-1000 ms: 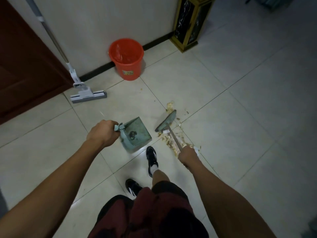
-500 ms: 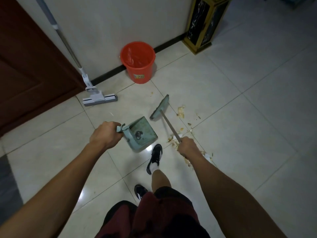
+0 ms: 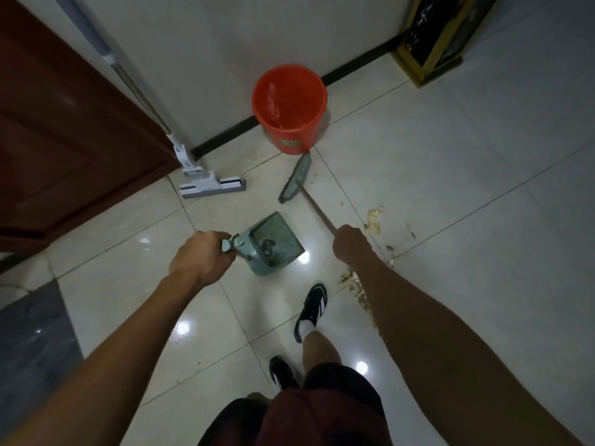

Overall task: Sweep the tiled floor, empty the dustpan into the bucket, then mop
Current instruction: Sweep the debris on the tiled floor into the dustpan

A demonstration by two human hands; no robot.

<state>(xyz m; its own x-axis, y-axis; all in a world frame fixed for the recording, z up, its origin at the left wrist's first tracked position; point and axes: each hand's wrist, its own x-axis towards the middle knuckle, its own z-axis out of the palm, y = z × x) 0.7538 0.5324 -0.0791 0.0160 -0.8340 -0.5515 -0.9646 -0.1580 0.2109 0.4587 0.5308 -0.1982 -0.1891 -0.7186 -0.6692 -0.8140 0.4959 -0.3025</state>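
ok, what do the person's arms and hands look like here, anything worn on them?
Both arms are bare from the frame edge to the wrist: no sleeves in view. The left hand and right hand carry no gloves, and no watch, band or ring shows from this side. Only other clothing visible: dark red shorts and black shoes with white stripes.

Bucket (image 3: pixel 289 107) stands by the wall, mop (image 3: pixel 211 185) to its left, dustpan (image 3: pixel 273 243) nearer, debris (image 3: pixel 373 217) right of it
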